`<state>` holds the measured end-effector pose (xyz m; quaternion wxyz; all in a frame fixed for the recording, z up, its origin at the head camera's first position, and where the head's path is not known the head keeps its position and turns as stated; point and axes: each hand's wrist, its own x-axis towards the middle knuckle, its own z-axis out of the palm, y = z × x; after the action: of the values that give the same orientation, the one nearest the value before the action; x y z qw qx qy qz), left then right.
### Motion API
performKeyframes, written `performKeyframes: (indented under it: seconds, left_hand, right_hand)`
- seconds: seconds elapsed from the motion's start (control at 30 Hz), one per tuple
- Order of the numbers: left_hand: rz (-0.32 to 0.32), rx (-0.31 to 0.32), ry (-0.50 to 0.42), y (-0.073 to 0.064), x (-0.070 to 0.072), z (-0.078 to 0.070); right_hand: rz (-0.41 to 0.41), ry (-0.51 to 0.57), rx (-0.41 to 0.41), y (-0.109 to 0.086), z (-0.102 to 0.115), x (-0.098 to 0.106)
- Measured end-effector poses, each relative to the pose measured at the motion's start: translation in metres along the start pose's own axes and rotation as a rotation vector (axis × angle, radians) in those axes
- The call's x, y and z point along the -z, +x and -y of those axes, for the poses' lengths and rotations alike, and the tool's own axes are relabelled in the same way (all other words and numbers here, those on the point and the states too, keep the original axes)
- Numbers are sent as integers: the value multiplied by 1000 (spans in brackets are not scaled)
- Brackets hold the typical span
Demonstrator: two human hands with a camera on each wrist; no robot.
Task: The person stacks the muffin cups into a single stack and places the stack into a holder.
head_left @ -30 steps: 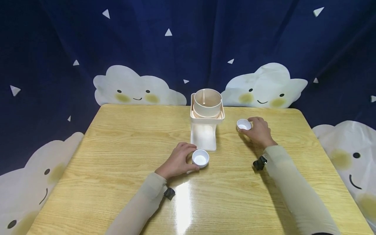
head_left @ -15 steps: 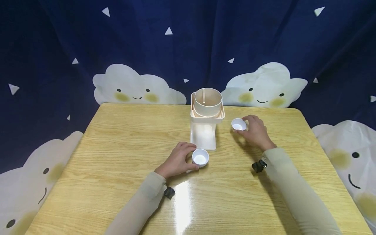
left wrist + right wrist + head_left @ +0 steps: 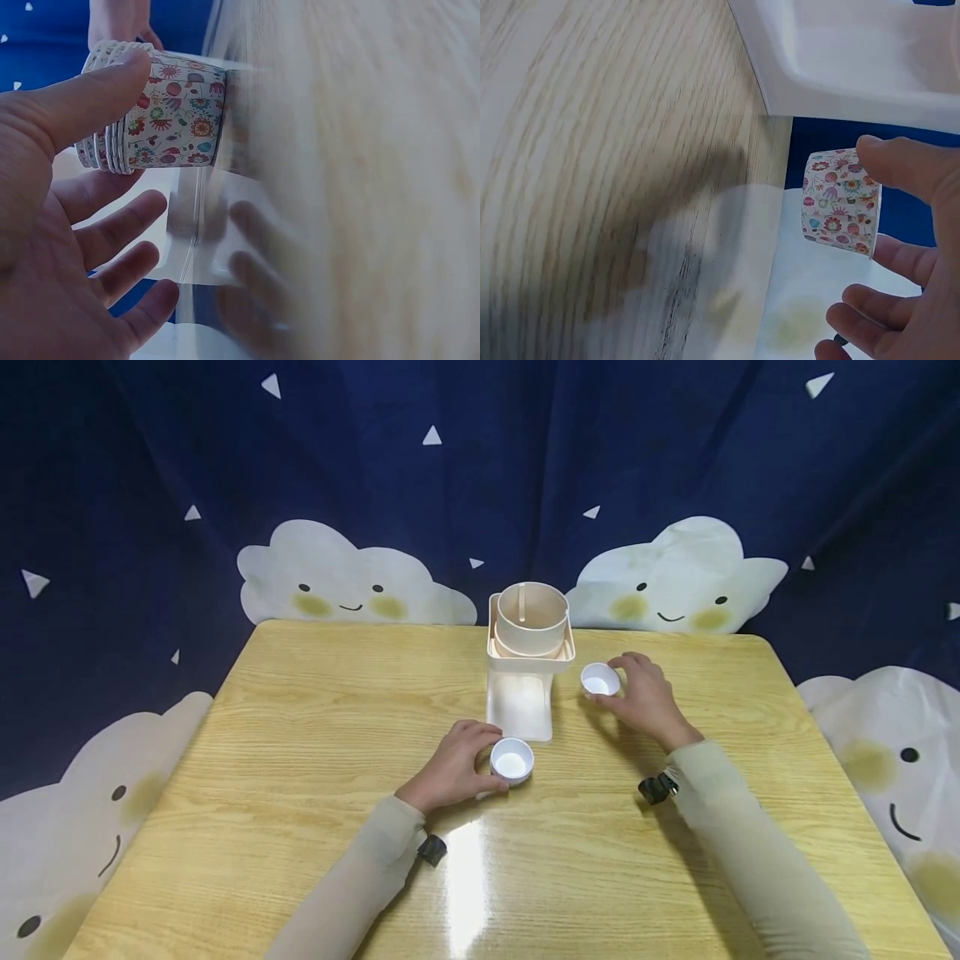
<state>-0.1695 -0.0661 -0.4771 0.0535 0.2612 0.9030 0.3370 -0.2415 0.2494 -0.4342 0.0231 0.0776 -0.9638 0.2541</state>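
My left hand (image 3: 453, 770) holds a short stack of white paper baking cups (image 3: 512, 763) near the middle of the table, between thumb and forefinger; its other fingers are spread. In the left wrist view the stacked baking cups (image 3: 180, 120) carry a colourful floral print and stand on the tabletop. Farther back on the right, my right hand (image 3: 648, 702) pinches a single paper baking cup (image 3: 600, 681) by its rim. The right wrist view shows this floral baking cup (image 3: 838, 199) raised off the table, its mouth towards the palm.
Behind the stack stands a cream plastic stand (image 3: 521, 710) with a round open container (image 3: 531, 631) set in its top. The right hand's cup is just right of it. Dark blue curtain (image 3: 495, 468) with cloud prints hangs behind the wooden table (image 3: 337, 693).
My right hand has moved left with the single baking cup, closer to the cream stand. My left hand and the stack have stayed in place.
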Motion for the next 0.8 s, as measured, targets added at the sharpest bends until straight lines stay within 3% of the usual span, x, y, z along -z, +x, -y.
performKeyframes:
  seconds: [0.37, 0.8]
  left_hand:
    - [11, 0, 2, 0, 2, -1]
    - [13, 5, 4, 0, 1, 0]
  right_hand:
    - [18, -44, 53, -14, 8, -1]
    - [-7, -40, 174, -40, 20, -2]
